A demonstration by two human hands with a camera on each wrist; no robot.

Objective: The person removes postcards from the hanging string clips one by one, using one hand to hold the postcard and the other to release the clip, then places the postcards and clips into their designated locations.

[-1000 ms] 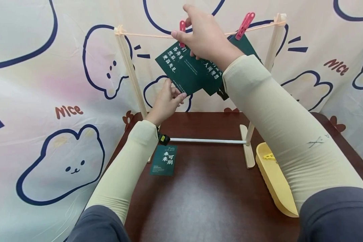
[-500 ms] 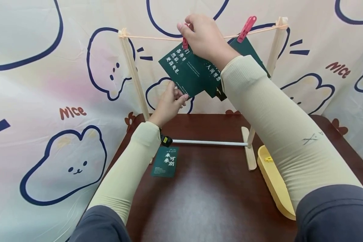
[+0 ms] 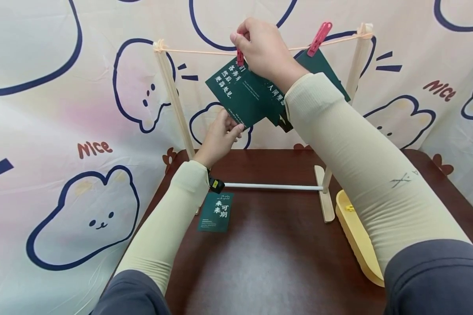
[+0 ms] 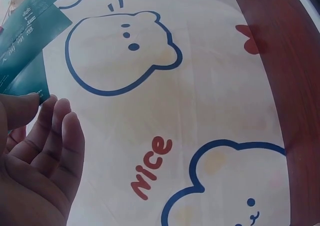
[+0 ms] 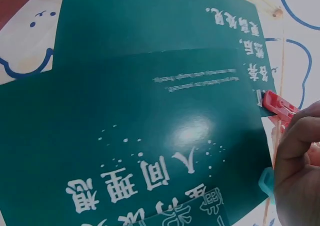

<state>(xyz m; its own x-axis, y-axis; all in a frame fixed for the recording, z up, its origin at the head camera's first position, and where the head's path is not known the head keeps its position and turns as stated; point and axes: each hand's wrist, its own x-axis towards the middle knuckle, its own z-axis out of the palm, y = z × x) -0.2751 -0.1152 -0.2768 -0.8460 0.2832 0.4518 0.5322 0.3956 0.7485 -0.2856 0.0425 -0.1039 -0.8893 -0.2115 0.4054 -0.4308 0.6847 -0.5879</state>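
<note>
My left hand (image 3: 219,133) pinches the lower corner of a dark green card (image 3: 240,94) with white lettering, thumb against fingers. Above it, my right hand (image 3: 266,46) grips a red clothespin (image 3: 240,57) at the card's top edge, on the peach string (image 3: 199,51). This card overlaps a second green card (image 3: 275,98) with white characters, partly hidden behind my right hand. In the right wrist view, a teal clothespin (image 5: 267,181) sits along the string near the second card's edge. Another green card (image 3: 325,72) hangs at right from a red clothespin (image 3: 320,38).
A wooden frame with a left post (image 3: 171,94) and right post (image 3: 358,70) holds the string; a white rod (image 3: 272,187) joins its base. One green card (image 3: 215,212) lies on the brown table (image 3: 276,258). A yellow tray (image 3: 358,240) with a yellow clothespin (image 3: 350,208) stands right.
The right hand's fingers, earlier spread beside the red clothespin, have come together on its upper end. My left hand still pinches the card's corner. The head view has shifted slightly.
</note>
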